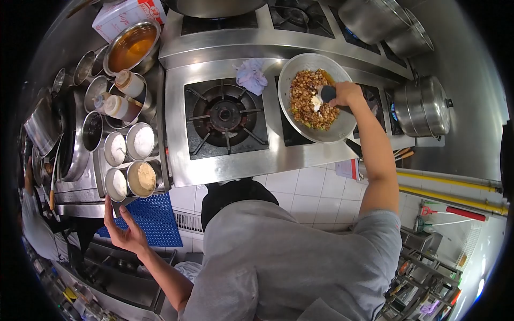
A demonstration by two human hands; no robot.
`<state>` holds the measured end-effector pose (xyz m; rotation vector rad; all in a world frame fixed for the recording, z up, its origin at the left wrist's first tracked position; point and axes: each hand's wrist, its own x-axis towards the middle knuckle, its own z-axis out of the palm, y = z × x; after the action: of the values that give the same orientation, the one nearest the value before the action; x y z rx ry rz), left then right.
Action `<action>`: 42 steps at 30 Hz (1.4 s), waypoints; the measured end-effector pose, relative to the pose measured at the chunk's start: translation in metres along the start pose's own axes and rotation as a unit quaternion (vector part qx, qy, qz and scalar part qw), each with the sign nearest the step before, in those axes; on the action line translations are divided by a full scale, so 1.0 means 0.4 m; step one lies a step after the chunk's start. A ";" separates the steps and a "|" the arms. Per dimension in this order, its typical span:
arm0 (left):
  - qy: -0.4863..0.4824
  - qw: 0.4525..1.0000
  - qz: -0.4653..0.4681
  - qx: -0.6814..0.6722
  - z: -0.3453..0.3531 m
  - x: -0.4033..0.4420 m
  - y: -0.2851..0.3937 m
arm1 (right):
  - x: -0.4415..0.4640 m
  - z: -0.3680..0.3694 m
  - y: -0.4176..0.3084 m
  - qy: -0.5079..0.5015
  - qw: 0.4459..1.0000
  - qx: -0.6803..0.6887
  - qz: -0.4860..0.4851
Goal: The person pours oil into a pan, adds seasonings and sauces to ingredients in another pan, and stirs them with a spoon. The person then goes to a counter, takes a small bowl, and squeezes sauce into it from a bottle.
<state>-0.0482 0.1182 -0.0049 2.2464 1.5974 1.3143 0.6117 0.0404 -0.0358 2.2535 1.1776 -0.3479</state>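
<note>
My right hand reaches over a wide metal pan and is closed around a small dark-ended scoop. Its exact shape is partly hidden by my fingers. In the pan lies a brown chopped food mixture, with a clump of white powder on top beside the scoop. My left hand is open, fingers apart, just below a round tin of white powder. Whether a fingertip touches that tin I cannot tell. Next to it stands a tin of beige powder, with two more white-powder tins behind.
A bare gas burner lies left of the pan, with a crumpled cloth behind it. Squeeze bottles and a bowl of amber liquid stand at left. A lidded pot is at right. Another person's clothing shows at far left.
</note>
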 end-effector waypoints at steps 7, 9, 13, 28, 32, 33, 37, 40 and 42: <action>0.000 0.999 0.028 -0.045 0.018 0.048 -0.031 | -0.106 0.066 0.018 -0.097 0.994 -0.040 0.032; -0.008 0.999 0.025 -0.046 0.024 0.062 -0.054 | -0.129 0.103 0.032 -0.073 0.993 -0.016 0.091; -0.007 0.998 0.040 -0.050 0.018 0.102 -0.107 | -0.191 0.140 0.028 -0.058 0.988 0.013 0.139; 0.028 0.992 0.105 -0.064 -0.040 0.291 -0.382 | -0.339 0.236 -0.150 0.107 0.936 0.246 0.228; 0.023 0.995 0.035 -0.087 -0.037 0.319 -0.424 | -0.366 0.204 -0.287 0.378 0.765 0.476 0.214; 0.011 0.995 0.030 -0.099 -0.028 0.334 -0.422 | -0.364 0.157 -0.333 0.405 0.755 0.476 0.197; -0.004 0.989 0.048 -0.141 0.001 0.391 -0.382 | -0.340 -0.106 -0.544 0.454 0.679 0.576 0.043; 0.003 0.982 0.070 -0.174 0.009 0.420 -0.357 | -0.303 -0.324 -0.719 0.498 0.646 0.578 -0.014; 0.016 0.980 0.083 -0.179 -0.006 0.430 -0.338 | -0.304 -0.500 -0.852 0.475 0.554 0.667 -0.147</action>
<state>-0.1340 0.3167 0.0279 2.1745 1.0888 1.5405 0.2575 0.2315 0.0584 3.8060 2.4233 -0.0408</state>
